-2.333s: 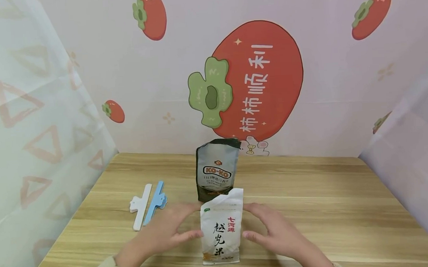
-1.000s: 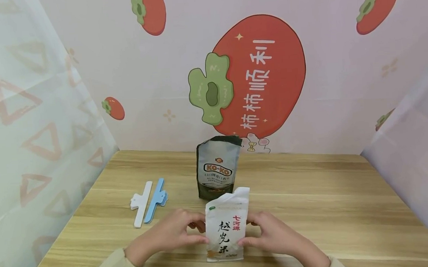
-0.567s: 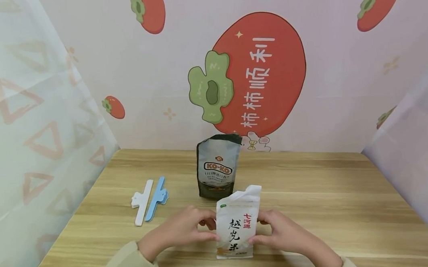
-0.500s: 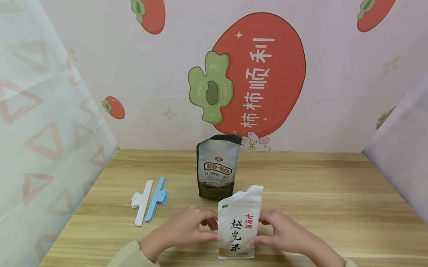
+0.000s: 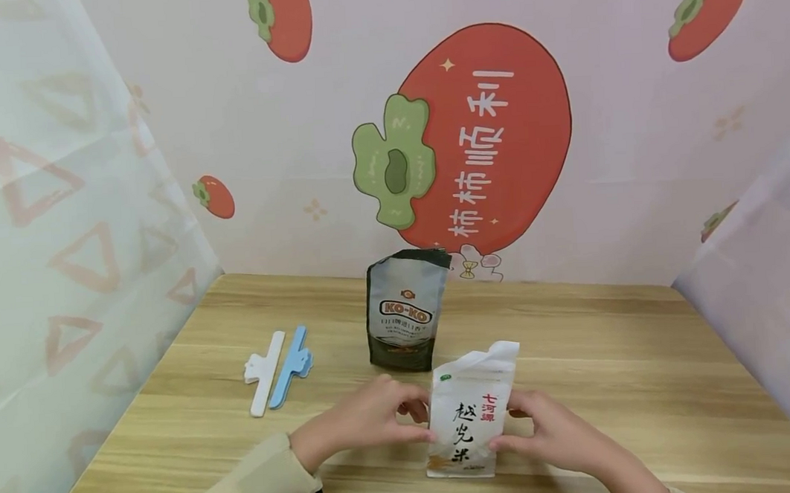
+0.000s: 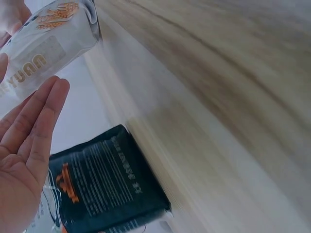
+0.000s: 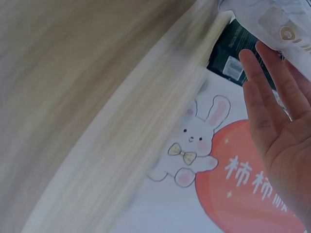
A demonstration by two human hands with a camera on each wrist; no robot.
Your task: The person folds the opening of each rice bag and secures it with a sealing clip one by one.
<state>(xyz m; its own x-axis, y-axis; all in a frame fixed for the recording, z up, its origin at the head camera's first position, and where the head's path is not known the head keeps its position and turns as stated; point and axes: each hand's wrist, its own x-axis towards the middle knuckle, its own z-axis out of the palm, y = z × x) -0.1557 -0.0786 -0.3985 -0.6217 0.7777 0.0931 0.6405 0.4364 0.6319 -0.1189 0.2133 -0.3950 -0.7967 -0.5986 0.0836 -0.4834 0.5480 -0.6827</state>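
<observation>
A white rice bag (image 5: 467, 414) with black and red lettering stands upright near the front of the table. My left hand (image 5: 370, 417) holds its left side, thumb at the front edge and fingers toward the back. On the opposite side, my right hand (image 5: 552, 428) holds it with the thumb on the front face; its other fingers are partly hidden behind. In the left wrist view, the fingertips (image 6: 58, 87) lie against the side of the bag. The right wrist view shows long, nearly straight fingers (image 7: 277, 73) beside the white bag (image 7: 272, 22).
Behind stands a dark green and silver KO-KO bag (image 5: 405, 313), a little left of the rice bag. A white bag clip (image 5: 265, 376) and a blue bag clip (image 5: 293, 371) lie side by side at the left of the wooden table (image 5: 608, 354). A printed cloth backdrop encloses the table.
Both hands have come onto the rice bag's sides and moved it to the right, away from in front of the KO-KO bag. The KO-KO bag and clips stay in place.
</observation>
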